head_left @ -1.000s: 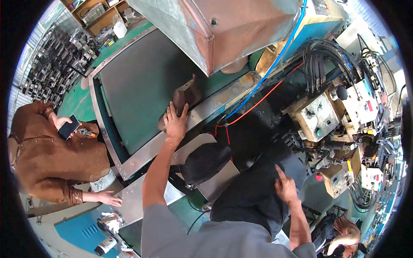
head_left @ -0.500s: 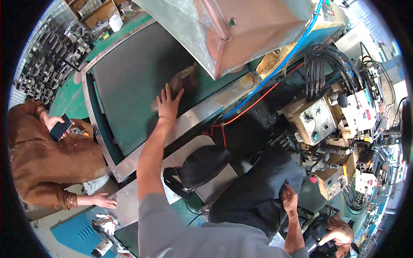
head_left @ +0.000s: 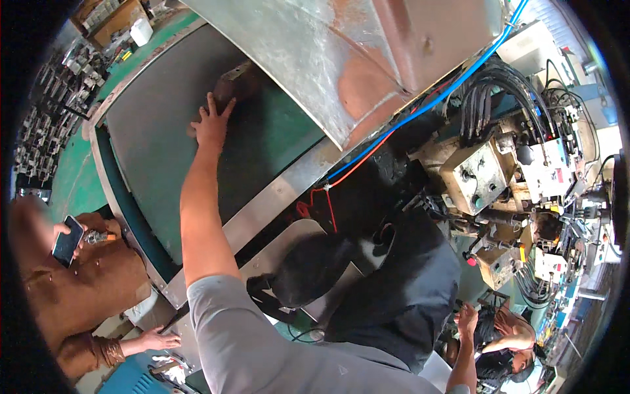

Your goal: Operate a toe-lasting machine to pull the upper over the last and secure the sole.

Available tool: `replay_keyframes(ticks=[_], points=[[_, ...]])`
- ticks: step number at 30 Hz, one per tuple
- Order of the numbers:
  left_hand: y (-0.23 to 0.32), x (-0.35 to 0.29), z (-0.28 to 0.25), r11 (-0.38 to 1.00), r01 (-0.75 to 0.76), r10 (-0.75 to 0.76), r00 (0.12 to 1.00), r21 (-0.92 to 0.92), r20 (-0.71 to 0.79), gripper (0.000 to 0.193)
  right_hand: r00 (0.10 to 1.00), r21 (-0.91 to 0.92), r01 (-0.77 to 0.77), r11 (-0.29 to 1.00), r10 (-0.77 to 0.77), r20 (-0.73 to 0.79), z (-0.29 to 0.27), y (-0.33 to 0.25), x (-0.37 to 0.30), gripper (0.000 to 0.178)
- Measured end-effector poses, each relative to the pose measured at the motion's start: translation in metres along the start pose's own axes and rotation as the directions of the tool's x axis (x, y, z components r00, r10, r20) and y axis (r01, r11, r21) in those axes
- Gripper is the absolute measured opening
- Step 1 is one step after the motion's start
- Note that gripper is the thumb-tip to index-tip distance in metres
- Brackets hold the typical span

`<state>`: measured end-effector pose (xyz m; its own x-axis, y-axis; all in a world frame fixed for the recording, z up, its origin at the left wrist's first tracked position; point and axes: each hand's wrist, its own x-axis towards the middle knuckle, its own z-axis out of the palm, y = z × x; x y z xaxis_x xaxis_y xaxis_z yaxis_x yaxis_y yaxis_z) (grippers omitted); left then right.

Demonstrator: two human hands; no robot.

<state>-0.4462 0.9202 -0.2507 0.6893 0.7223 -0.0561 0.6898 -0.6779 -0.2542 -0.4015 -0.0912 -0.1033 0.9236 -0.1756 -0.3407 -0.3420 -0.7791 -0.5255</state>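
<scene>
Left hand (head_left: 211, 128) reaches far out over the dark belt (head_left: 154, 125); fingers splayed and laid over a brown block-like piece (head_left: 237, 84), not clenched round it; palm and wrist hide part of the piece, so I can't see its full shape from here; the piece lies on the belt, in the shadow near the edge of the big metal hood (head_left: 308, 59); a bare metal frame (head_left: 269, 194) borders the belt, with the left forearm crossing over it.

Right hand (head_left: 466, 320) is well apart from the belt, down on the person's right; fingers curled in; can't tell whether there's anything in it; dark trousers (head_left: 400, 289) just beside it.

To the right, a worn control box (head_left: 476, 177) with knobs; a bundle of black cables (head_left: 482, 98) behind it; blue hose (head_left: 420, 115) and a thinner orange-red line (head_left: 364, 164) run past the hood's lower corner.

On the left a co-worker in a brown jacket (head_left: 98, 282) has a phone (head_left: 67, 241) in one hand, the other hand (head_left: 157, 339) by the metal ledge; another person (head_left: 515, 335) is bent over at lower right; white jug (head_left: 141, 31) at the far end.
</scene>
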Motion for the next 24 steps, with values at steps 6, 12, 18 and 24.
replay_keyframes(ticks=[6,12,18,24], points=[[-0.026,0.044,0.025,0.993,-0.067,0.063,0.997,0.092,0.050,0.087,0.981,0.018,-0.193,0.981,0.193,-0.005,0.005,0.037,-0.026,0.037],[0.016,0.019,0.061,0.904,0.130,-0.134,0.991,0.407,-0.019,0.084,0.985,0.094,-0.170,0.981,0.166,0.053,0.023,0.061,-0.041,0.042],[0.037,-0.083,0.050,0.992,-0.041,0.014,0.974,0.115,0.228,0.095,0.971,0.147,-0.114,0.983,0.141,-0.193,0.028,0.124,-0.051,0.071],[0.028,-0.108,0.004,0.930,-0.211,0.262,0.954,-0.300,0.142,0.043,0.897,-0.170,-0.394,0.903,0.339,-0.283,0.036,0.284,-0.123,0.060]])
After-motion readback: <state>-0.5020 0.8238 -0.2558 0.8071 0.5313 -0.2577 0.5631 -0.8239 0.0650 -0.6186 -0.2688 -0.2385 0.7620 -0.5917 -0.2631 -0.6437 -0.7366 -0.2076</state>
